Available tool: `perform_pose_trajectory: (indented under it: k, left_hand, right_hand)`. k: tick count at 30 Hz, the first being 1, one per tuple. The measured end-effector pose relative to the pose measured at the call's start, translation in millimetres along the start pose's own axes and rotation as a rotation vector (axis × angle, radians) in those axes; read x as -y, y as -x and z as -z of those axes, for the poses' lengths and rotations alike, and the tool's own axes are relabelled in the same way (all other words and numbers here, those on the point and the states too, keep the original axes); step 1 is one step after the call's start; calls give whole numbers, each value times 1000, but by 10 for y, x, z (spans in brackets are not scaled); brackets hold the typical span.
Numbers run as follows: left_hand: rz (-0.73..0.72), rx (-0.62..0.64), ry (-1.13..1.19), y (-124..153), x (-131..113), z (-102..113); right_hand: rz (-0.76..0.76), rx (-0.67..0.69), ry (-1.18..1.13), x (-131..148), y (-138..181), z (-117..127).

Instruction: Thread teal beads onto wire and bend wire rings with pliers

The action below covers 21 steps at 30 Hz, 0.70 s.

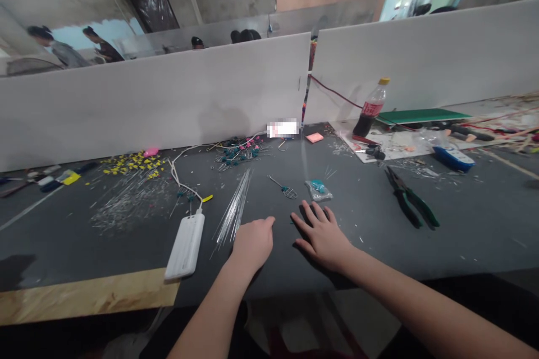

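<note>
My left hand (252, 242) is closed, resting at the lower end of a bundle of thin silver wires (236, 205). Its curled fingers are turned away, so anything inside them is hidden. My right hand (323, 235) lies palm down with fingers spread, close to a small clear bag of teal pieces (319, 189). A tiny teal bit (292, 222) shows by its fingertips. Beyond both hands, a bent wire piece with a looped end and a teal part (287, 190) lies on the dark table (278, 275).
A white power bank (185, 245) with a cable lies at left, near scattered wires and yellow pieces (135, 164). Green-handled pliers (410, 199) lie at right. A cola bottle (371, 109) stands before the white partition (168, 101). Several people are beyond it.
</note>
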<state>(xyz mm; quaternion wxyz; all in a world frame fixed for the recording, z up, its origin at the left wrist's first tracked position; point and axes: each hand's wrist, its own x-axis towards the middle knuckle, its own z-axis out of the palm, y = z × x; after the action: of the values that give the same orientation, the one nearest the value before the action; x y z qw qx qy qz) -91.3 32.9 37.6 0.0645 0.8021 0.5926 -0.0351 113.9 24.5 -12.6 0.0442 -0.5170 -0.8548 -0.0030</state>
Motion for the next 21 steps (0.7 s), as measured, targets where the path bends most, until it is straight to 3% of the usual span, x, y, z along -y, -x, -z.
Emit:
perform_pose_trajectory:
  k: [4,14,21]
  left_hand:
    - [-5,-4,1,3,14,16]
    - [-4,9,11,17,4,-20]
    - [4,17,5,22,-9,-8]
  right_hand:
    - [4,-8,6,-27,-10,-15]
    - [103,-80,78,-135,690,-63]
    - [160,-25,32,-184,533,-14]
